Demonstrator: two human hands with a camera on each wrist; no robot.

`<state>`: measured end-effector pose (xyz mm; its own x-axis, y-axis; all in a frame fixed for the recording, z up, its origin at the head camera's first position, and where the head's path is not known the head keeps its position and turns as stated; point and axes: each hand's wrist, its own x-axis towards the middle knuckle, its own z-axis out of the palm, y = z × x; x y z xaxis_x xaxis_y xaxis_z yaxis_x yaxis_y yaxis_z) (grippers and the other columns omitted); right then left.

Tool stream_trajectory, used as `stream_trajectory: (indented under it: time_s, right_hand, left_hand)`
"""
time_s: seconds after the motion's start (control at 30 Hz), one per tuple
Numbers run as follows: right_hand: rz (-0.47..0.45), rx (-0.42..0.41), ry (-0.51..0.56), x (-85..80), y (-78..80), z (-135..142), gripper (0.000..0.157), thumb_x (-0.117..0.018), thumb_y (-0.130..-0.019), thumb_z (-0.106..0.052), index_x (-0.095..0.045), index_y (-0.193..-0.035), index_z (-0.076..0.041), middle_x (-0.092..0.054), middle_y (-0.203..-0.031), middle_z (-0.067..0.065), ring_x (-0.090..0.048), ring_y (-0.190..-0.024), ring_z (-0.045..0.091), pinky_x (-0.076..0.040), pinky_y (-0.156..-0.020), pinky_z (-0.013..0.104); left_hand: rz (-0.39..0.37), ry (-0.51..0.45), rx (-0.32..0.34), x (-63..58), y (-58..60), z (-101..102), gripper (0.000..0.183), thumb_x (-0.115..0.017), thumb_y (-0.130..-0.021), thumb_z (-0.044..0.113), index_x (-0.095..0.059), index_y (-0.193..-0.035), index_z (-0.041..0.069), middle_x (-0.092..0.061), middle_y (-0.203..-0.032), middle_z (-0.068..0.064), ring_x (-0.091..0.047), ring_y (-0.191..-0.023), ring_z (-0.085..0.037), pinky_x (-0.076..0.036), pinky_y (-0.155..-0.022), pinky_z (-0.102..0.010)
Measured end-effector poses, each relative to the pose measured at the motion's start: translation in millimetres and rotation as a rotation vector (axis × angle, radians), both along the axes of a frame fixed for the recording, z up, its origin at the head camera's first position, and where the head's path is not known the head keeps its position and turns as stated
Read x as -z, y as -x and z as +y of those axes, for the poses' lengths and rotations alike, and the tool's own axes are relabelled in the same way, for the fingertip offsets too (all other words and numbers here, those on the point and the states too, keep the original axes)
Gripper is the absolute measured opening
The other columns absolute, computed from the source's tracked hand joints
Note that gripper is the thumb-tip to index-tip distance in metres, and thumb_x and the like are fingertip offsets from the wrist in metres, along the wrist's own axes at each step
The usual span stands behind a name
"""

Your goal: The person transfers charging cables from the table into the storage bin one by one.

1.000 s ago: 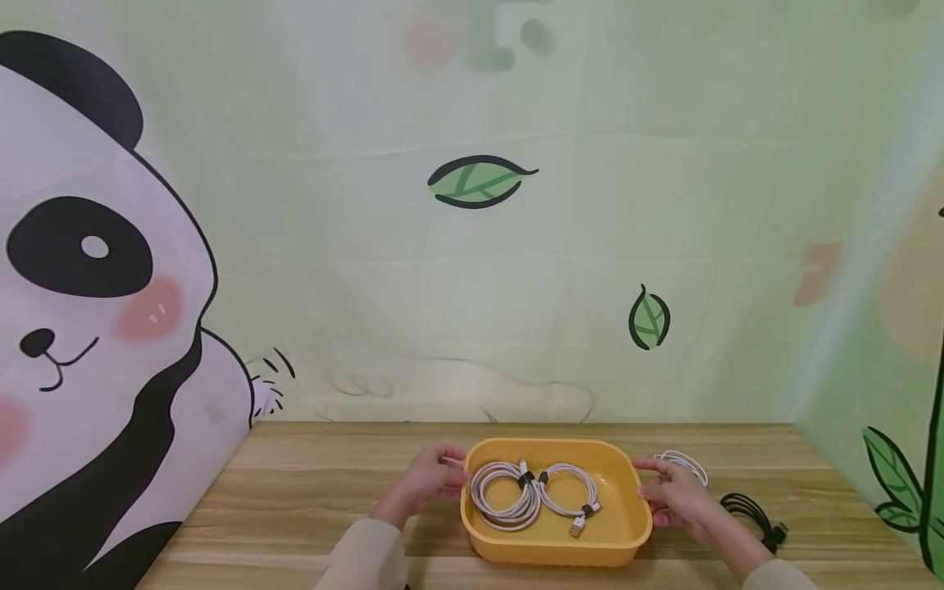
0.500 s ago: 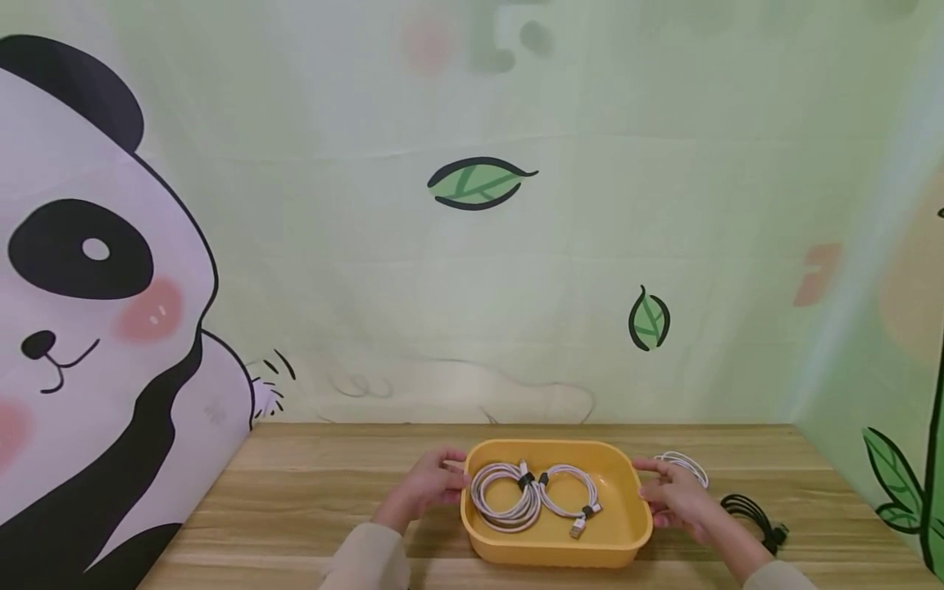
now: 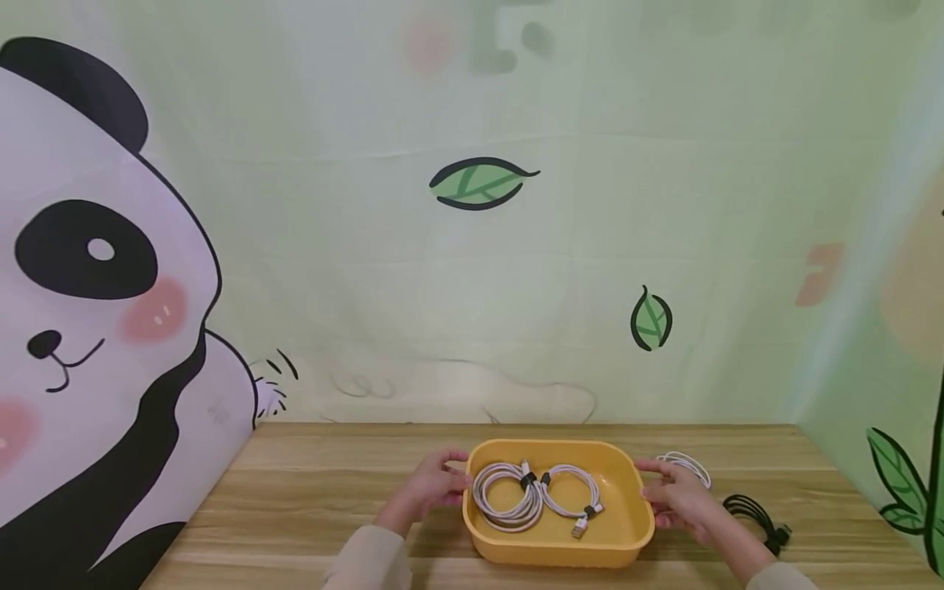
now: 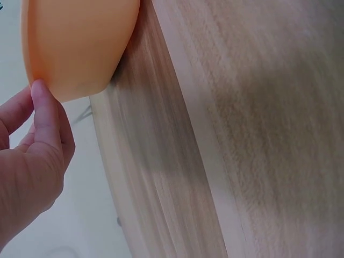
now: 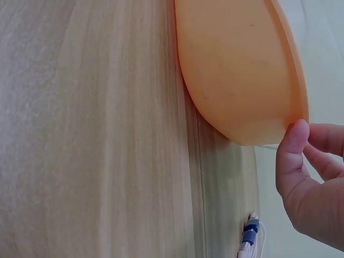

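Note:
A yellow plastic bin (image 3: 556, 554) stands on the wooden table, its wall also filling the upper part of both wrist views. Inside lie a larger coiled white cable (image 3: 480, 508) and a smaller coiled white USB cable (image 3: 594, 483), each bound with black ties. My left hand (image 3: 429, 483) holds the bin's left end, thumb on the outer wall just under the rim. At the opposite end my right hand (image 3: 682, 498) holds it the same way, with the thumb bent against the wall in the right wrist view.
Behind my right hand lies another coiled white cable (image 3: 689, 465), partly hidden by the fingers. A black cable (image 3: 754, 512) rests on the table beyond the right wrist. A printed panda backdrop (image 3: 369, 287) hangs at the table's (image 3: 317, 467) back edge.

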<state>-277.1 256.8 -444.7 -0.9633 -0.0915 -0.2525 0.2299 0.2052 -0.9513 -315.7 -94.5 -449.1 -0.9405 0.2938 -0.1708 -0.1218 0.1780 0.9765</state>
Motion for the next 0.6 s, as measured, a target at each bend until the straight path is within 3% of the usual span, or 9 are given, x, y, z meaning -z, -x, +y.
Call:
stream_trajectory:
  time_s: [0.3,0.6]
  right_hand:
    - [-0.002,0.005,-0.009,2.2,2.5,0.7,0.057,-0.051,-0.083,-0.003,-0.027,-0.134,0.003,-0.055,-0.076,0.006,-0.052,-0.053,0.009,-0.048,-0.048,0.021]
    - [-0.012,-0.076,0.022,-4.1,-0.6,4.8,0.063,-0.053,-0.082,-0.006,-0.022,-0.135,0.004,-0.056,-0.071,0.003,-0.053,-0.056,0.008,-0.048,-0.051,0.02]
  left_hand:
    - [0.002,-0.012,-0.018,1.9,0.6,0.2,0.038,-0.053,-0.083,-0.003,-0.039,-0.119,-0.007,-0.051,-0.086,-0.008,-0.052,-0.067,-0.011,-0.049,-0.057,-0.02]
    - [0.002,-0.01,-0.03,2.6,-0.6,0.9,0.038,-0.054,-0.083,-0.002,-0.04,-0.118,-0.008,-0.053,-0.087,-0.01,-0.052,-0.065,-0.01,-0.05,-0.056,-0.02]
